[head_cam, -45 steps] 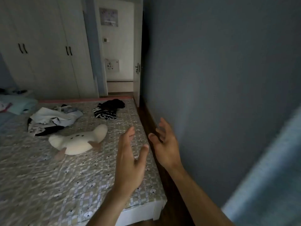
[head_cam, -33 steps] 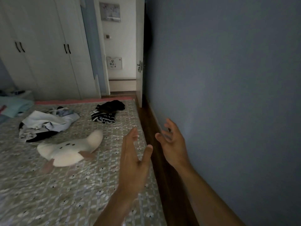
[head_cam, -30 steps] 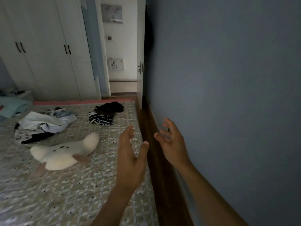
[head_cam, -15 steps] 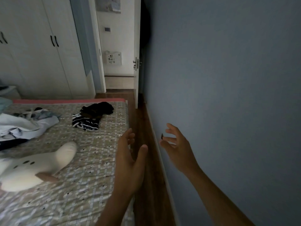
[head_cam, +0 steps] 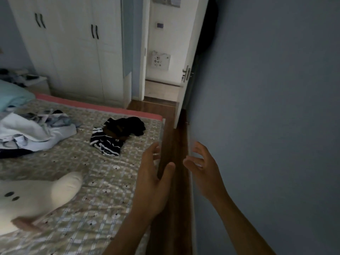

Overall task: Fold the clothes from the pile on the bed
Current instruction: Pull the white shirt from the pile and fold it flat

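A pile of light clothes (head_cam: 35,133), white and pale blue with a dark piece under it, lies at the left of the bed (head_cam: 103,181). A smaller heap, black cloth over a black-and-white striped garment (head_cam: 116,137), sits near the bed's far right corner. My left hand (head_cam: 154,183) is raised over the bed's right edge, fingers apart, holding nothing. My right hand (head_cam: 204,170) hovers above the floor strip beside the wall, also spread and empty. Both hands are well short of the clothes.
A cream plush toy (head_cam: 35,201) lies on the bed at the lower left. A narrow wooden floor strip (head_cam: 173,199) runs between the bed and the blue wall (head_cam: 266,107). An open white door (head_cam: 189,70) and white wardrobes (head_cam: 73,52) stand beyond; a teal pillow (head_cam: 12,96) lies far left.
My view has moved forward along the bed's right side and tilted; the clothes heaps look nearer. Both hands stay raised and empty, now over the bed edge and floor strip.
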`<control>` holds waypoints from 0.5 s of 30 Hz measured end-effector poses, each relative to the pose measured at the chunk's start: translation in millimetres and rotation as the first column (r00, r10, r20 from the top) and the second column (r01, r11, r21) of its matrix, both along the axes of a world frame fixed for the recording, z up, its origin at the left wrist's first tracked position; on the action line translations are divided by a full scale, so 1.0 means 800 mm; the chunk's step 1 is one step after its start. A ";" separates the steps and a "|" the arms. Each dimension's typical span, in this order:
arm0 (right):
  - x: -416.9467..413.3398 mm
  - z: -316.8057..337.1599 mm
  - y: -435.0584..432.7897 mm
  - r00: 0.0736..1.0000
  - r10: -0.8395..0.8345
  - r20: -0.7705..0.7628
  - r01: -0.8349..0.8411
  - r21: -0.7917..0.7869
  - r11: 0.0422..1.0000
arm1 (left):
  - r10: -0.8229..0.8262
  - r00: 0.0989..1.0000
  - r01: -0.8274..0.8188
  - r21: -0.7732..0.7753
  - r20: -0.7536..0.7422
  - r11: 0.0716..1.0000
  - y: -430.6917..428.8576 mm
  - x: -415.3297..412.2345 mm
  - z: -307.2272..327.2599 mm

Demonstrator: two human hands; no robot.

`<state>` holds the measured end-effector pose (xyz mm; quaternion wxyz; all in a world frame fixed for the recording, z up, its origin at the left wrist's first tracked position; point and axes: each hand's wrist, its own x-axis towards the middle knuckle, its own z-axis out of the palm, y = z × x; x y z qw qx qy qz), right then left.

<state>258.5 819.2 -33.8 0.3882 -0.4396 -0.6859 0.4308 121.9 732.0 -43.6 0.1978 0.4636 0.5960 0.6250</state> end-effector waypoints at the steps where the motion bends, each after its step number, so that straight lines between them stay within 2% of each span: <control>1: -0.014 0.001 0.026 1.000 0.011 -0.015 -0.011 -0.010 1.000 | 0.013 1.000 -0.013 -0.009 -0.004 1.000 0.027 -0.012 0.003; 10: -0.116 -0.018 0.266 0.986 0.102 -0.133 -0.114 -0.086 0.990 | 0.108 0.992 -0.112 -0.078 -0.062 0.991 0.244 -0.078 -0.004; 15: -0.168 -0.046 0.412 0.972 0.194 -0.131 -0.208 -0.100 0.973 | 0.189 0.978 -0.197 -0.107 -0.085 0.974 0.371 -0.100 -0.023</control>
